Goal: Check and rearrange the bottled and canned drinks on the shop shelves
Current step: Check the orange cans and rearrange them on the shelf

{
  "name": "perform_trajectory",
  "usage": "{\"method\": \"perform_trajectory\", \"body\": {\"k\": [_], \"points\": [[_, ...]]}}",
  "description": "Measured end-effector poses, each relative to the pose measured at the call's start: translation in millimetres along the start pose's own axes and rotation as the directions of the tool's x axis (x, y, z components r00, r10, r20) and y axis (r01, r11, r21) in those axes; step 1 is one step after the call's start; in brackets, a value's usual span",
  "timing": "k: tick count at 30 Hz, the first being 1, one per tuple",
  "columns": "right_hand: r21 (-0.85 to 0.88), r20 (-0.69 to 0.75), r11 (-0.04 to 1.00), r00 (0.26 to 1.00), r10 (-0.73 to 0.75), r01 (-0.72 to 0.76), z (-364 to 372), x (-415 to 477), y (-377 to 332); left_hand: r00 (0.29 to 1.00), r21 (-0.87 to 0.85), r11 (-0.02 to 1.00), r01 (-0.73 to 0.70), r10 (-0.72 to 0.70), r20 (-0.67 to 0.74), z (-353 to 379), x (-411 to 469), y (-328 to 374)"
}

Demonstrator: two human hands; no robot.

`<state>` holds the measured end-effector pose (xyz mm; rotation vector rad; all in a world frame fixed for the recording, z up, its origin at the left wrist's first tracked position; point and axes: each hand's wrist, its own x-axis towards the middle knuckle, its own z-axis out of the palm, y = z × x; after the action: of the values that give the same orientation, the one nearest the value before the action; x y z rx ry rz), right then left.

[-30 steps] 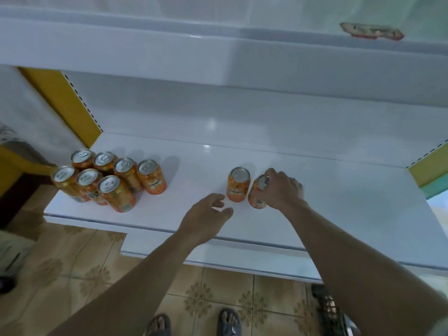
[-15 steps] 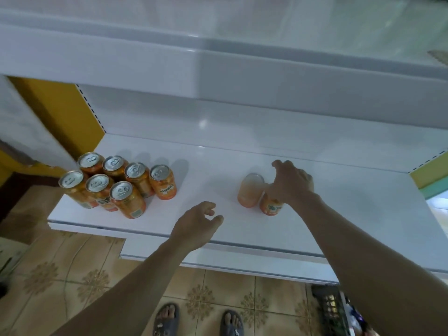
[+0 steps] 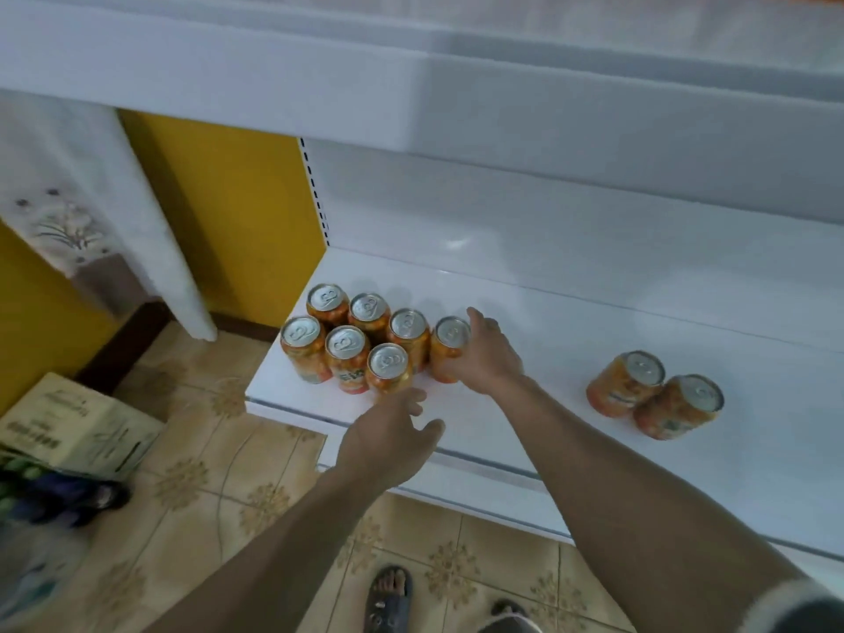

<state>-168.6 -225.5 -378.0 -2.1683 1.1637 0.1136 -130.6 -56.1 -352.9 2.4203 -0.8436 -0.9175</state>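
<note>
So, a cluster of orange aluminium drink cans with silver pull-tab tops (image 3: 347, 354) is parked upright at the left end of the glossy white metal shelf (image 3: 548, 340), two rows deep, three in front and four behind. The end can (image 3: 450, 342), rightmost in the back row, is gripped by the right hand (image 3: 486, 356): thumb laid behind it, fingers curled round the front low down. It's stood on the shelf, tight beside its neighbour; whether the two actually touch can't be told. The left hand (image 3: 388, 431) is held over the shelf's front lip, just short of the nearest front-row can, fingers loose and spread, nothing in it. Well off to the right, a pair of matching orange cans (image 3: 628, 383) is sat touching each other. Above, a white upper shelf (image 3: 411, 84) is seen, and a yellow wall panel (image 3: 219, 212) to the left. Down on the patterned beige tile floor (image 3: 196, 454), a printed cardboard box (image 3: 77, 427) and a sandalled foot (image 3: 388, 596) are caught too.
</note>
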Motion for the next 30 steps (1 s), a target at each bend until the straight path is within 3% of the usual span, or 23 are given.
{"method": "perform_trajectory", "body": {"k": [7,13,18,22,30], "points": [[0.227,-0.127,0.973,0.99,0.058,-0.028,25.4,-2.8,-0.1,0.994,0.06,0.992,-0.107,0.106,0.019,-16.3,5.2,-32.0],[0.379,-0.278,0.925,0.957,0.078,0.035,1.1,-63.1,10.9,0.963,-0.106,0.967,-0.231,0.243,0.116,-16.5,14.9,-22.8],[0.341,-0.382,0.929,0.924,-0.004,0.145,-48.4,-127.8,13.3,0.916,-0.255,0.888,-0.382,0.4,0.022,-13.0,10.1,11.8],[0.333,-0.478,0.903,0.874,-0.088,0.273,-78.9,-170.5,6.0,0.817,-0.371,0.746,-0.553,0.572,-0.066,-5.3,-0.2,38.7],[-0.039,-0.675,0.854,0.617,-0.406,0.519,-114.4,-227.0,14.3,0.633,-0.462,0.474,-0.749,0.719,-0.287,7.2,-32.6,79.9]]}}
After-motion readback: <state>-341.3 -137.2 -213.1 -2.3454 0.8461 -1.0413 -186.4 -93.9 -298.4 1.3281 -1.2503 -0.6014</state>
